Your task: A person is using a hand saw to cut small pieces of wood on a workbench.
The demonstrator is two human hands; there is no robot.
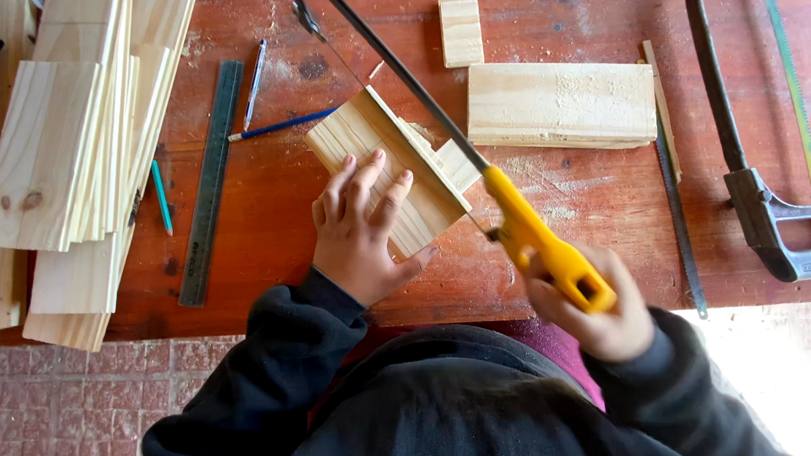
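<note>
At the bottom of the frame, two dark sleeves lead up to two hands over a reddish table (268,202) dusted with sawdust. The right hand (596,307), lower right of centre, is wrapped tight around the yellow handle of a hacksaw (517,220), whose black frame runs diagonally toward the top centre. The left hand (359,230), just left of centre, lies flat with fingers spread, pressing down on a pale wooden block (381,157) set at an angle in the middle of the frame. The saw blade crosses the block's right side, where a small cut piece (457,164) sits touching it.

Left of the block lie one steel ruler (211,181), standing vertical in the frame, one teal pencil (161,197) beside it, and two blue pens (281,124) higher up, one upright and one slanted toward the block. A stack of pale boards (87,128) fills the upper left; the exact count is hard to tell.

Right of the saw, one wide plank (560,102) lies level in the upper centre, with one small square offcut (460,32) just above its left end. One thin strip and a loose saw blade (679,224) run down beside the plank. A second hacksaw (767,210), grey-handled, occupies the right edge.
</note>
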